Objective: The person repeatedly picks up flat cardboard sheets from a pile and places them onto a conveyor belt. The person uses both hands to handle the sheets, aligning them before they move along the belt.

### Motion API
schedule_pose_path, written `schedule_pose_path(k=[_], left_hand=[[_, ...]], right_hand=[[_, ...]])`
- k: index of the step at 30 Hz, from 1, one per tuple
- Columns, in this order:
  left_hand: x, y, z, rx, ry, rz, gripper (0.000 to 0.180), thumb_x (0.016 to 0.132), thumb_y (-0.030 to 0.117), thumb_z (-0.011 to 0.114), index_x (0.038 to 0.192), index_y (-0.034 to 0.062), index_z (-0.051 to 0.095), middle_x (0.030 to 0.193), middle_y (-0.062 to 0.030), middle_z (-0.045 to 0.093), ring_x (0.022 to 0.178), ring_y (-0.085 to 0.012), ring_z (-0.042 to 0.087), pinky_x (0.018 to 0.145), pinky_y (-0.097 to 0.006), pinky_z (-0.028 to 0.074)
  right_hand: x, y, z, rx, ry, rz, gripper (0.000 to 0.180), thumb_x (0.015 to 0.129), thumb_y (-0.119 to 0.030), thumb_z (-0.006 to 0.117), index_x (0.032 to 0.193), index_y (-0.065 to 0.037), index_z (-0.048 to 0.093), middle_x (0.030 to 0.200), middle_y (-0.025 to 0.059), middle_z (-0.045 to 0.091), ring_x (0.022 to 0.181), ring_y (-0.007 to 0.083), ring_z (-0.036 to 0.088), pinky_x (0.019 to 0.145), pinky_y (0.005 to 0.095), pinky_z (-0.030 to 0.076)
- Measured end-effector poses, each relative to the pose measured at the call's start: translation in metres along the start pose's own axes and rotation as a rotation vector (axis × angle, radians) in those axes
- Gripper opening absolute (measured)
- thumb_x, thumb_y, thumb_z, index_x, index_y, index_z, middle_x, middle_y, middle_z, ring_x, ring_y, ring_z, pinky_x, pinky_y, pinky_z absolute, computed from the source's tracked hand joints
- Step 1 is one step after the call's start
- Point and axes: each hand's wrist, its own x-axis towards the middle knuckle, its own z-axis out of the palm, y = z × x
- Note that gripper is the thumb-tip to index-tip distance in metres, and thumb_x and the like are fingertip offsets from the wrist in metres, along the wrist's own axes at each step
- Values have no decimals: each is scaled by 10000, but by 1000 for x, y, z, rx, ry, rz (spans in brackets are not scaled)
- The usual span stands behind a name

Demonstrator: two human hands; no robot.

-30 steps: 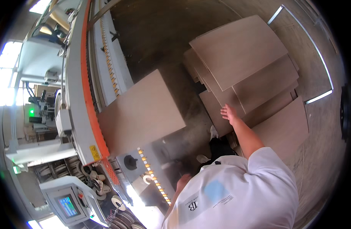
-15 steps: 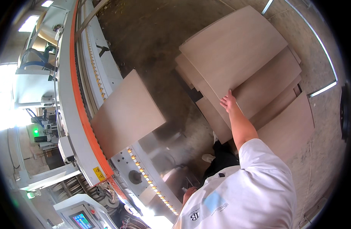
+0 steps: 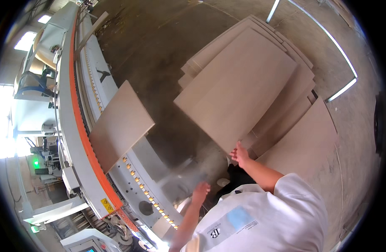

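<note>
Your right hand [image 3: 240, 153] grips only the near corner of the top panel [image 3: 237, 88], which lies tilted on the stack of panels [image 3: 294, 105] to your right. From one corner such a wide board can twist or slide off — take care. Your left hand [image 3: 200, 192] hangs open near the edge-banding machine [image 3: 81, 138], touching nothing, beside the panel on the conveyor [image 3: 119, 124] — keep it away from the feed.

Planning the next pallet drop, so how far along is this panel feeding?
One panel already lies on the machine's feed track. In hand: the right hand grips the corner of the top panel on the stack; the left hand is free near the machine. Several stacked panels remain.
</note>
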Motion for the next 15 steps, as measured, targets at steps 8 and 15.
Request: schedule_pose_path(k=[8, 15], left_hand=[[62, 116, 40, -765, 74, -82, 418, 1034, 439, 536, 1279, 104, 583, 1182, -51, 651, 994, -158, 623, 839, -334, 499], [11, 68, 10, -738, 350, -179, 383, 1002, 434, 593, 1247, 142, 620, 1087, 4, 664, 867, -148, 619, 648, -257, 434]], right_hand=[[-108, 46, -3, -220, -511, 174, 615, 1060, -544, 398, 1335, -9, 527, 1271, 136, 658, 1132, 260, 678, 809, 371, 553], [-127, -63, -3, -1251, -610, -201, 515, 1020, -480, 511, 990, -13, 728, 870, 85, 769, 750, 160, 741, 736, 298, 564]])
